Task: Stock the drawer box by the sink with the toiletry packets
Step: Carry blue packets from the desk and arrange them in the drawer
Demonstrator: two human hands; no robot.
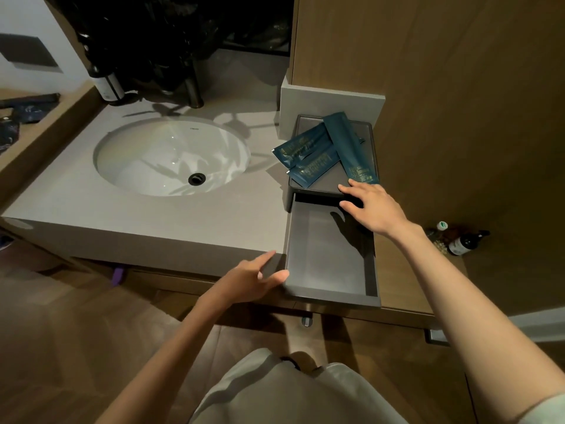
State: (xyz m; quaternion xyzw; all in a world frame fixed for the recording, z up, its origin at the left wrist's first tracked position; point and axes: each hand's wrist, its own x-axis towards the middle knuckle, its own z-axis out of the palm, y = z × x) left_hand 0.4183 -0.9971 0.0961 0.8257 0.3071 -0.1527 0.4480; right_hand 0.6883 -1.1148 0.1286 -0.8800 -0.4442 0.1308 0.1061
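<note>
A dark grey drawer box stands on the counter to the right of the sink. Its drawer is pulled far out over the counter edge and shows a bare grey floor. Three dark blue toiletry packets lie overlapping on the box's top tray. My right hand hovers over the box's front edge, fingers spread, just short of the nearest packet and holding nothing. My left hand touches the drawer's front left corner with straight fingers.
A white oval sink is set in the grey counter, with a faucet and a bottle behind it. Wood panelling rises on the right. Small bottles stand on the floor at the right.
</note>
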